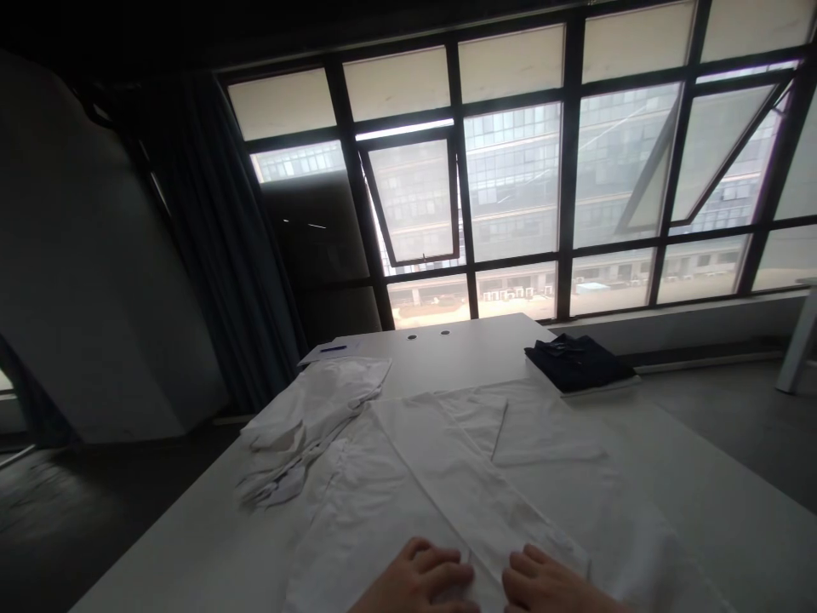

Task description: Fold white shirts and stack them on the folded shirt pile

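Observation:
A white shirt (447, 485) lies spread on a long white table (159, 545), with one long folded strip running down its middle. My left hand (414, 581) and my right hand (542, 584) rest palm down on that strip at the bottom of the view. Their fingers are spread, and neither hand grips the cloth. Their lower parts are cut off by the picture edge. To the left of the shirt sits a crumpled white garment (303, 426), its folds overlapping the shirt's edge. It lies beyond the reach of my fingers.
A dark folded garment (578, 362) sits on a white flat stack at the table's far right. A blue pen (333, 348) lies on papers at the far left. Large windows and a dark curtain stand behind the table, with grey floor on both sides.

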Tool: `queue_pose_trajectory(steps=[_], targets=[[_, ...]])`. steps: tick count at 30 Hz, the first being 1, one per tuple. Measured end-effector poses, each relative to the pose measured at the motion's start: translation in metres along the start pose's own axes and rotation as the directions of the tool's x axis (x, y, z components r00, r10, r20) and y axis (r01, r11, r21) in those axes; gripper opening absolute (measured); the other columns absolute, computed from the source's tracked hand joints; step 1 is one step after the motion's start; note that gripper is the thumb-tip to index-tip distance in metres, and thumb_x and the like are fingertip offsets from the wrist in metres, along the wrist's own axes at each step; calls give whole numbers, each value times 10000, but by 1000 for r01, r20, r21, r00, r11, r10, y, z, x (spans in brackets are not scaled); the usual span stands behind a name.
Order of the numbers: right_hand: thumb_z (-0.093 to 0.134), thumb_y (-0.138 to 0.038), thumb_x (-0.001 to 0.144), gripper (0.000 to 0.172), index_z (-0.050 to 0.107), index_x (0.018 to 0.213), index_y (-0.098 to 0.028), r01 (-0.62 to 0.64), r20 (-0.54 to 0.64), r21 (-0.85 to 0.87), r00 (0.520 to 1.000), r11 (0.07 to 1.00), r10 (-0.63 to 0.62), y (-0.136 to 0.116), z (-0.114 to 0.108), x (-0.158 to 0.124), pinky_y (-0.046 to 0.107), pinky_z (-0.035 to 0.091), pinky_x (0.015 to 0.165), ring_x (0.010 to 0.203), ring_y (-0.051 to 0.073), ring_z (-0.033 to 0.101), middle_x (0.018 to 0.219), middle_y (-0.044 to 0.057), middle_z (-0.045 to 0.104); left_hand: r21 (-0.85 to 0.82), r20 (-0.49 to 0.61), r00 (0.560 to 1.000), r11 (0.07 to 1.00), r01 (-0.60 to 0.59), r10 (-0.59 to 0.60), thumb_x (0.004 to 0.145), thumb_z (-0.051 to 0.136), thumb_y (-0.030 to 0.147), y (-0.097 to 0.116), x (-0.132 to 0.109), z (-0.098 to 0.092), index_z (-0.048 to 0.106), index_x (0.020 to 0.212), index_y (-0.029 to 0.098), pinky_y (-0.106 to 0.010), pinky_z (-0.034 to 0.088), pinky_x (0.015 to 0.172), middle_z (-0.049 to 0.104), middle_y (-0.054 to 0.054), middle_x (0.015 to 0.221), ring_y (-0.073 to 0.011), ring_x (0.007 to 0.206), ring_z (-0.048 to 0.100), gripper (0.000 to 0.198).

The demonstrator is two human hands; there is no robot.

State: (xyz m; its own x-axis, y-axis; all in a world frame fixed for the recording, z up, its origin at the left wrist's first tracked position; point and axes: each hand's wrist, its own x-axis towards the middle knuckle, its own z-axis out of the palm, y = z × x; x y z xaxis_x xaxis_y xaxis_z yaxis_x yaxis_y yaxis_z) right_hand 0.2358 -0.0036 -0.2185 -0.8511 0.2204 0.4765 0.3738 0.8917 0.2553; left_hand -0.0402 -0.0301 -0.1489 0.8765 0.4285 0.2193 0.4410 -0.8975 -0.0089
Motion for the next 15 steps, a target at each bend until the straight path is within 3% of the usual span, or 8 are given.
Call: queue_pose_trajectory(steps=[5,9,12,15], targets=[[619,-293,899,231,457,747,-232,-35,-19,-69,999,997,34,7,-14,-3,313,308,608,625,171,458,695,-22,555,21,31,995,996,91,-91,973,642,323,-7,-12,14,583,1330,399,-309,508,959,645,12,1374,-207,1138,665,369],[585,-180,854,89,516,862,-235,-195,49,-3,980,981,195,15,-36,-15,296,363,637,651,175,529,784,-8,621,-83,145,955,958,274,-260,912,654,167,-15,-29,-1,489,1437,410,-341,490,1024,620,-10,1409,-256,1235,620,601],[610,-167,756,279,579,1024,-240,-401,238,155,902,903,360,31,-62,-37,297,417,714,777,205,608,947,31,682,-195,184,904,887,419,-386,826,664,166,-18,-50,-25,484,1451,410,-361,453,1079,579,-18,1454,-287,1296,571,694],[612,-164,672,302,626,963,-243,-635,473,234,736,737,484,57,-89,-62,303,415,709,822,224,627,971,46,694,-267,172,821,777,570,-544,745,704,255,-20,-75,-49,582,1361,372,-366,426,1091,572,-40,1453,-304,1293,556,638]])
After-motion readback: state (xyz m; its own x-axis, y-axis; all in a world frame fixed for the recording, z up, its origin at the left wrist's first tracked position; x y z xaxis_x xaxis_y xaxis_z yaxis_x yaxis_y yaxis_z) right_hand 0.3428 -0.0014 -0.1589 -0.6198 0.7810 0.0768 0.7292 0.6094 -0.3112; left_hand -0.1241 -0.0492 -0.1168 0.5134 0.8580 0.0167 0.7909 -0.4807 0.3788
